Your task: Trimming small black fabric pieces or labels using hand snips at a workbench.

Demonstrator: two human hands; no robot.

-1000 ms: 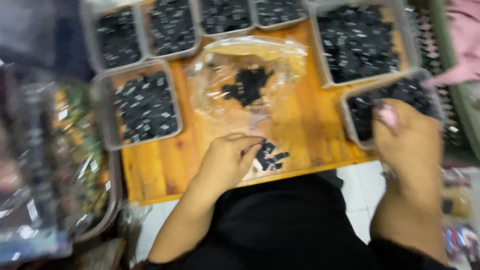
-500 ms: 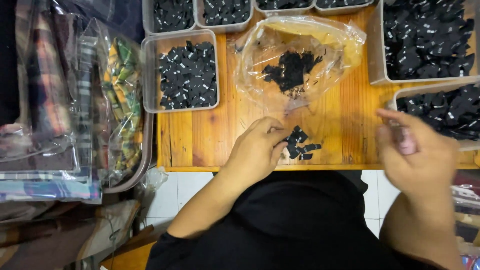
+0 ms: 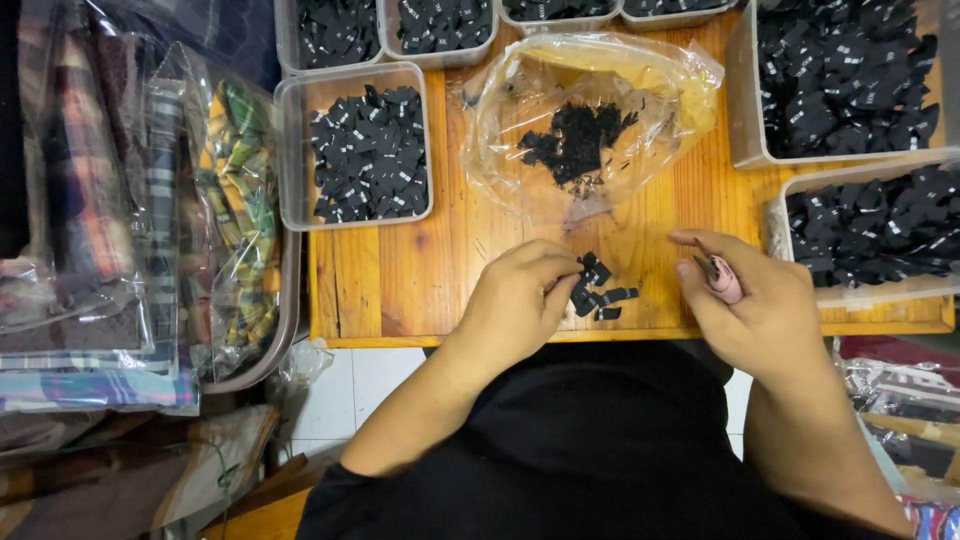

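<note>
My left hand (image 3: 520, 300) rests on the wooden table (image 3: 400, 280) near its front edge, fingertips pinching one of several small black fabric labels (image 3: 598, 290) that lie in a loose pile. My right hand (image 3: 760, 300) hovers to the right of that pile and grips a small pink tool (image 3: 722, 278) between thumb and fingers. Behind the pile lies a clear plastic bag (image 3: 590, 120) with a heap of black labels inside.
Clear plastic trays of black labels stand around the bag: one at the left (image 3: 355, 145), two at the right (image 3: 840, 80) (image 3: 870, 235), more along the back edge (image 3: 440, 25). Bagged plaid fabrics (image 3: 150, 210) are stacked left of the table. White floor tiles (image 3: 340, 385) show below.
The view has shifted so the table sits more central. My right hand has moved left and lower toward the label pile. My left hand stays on the pile.
</note>
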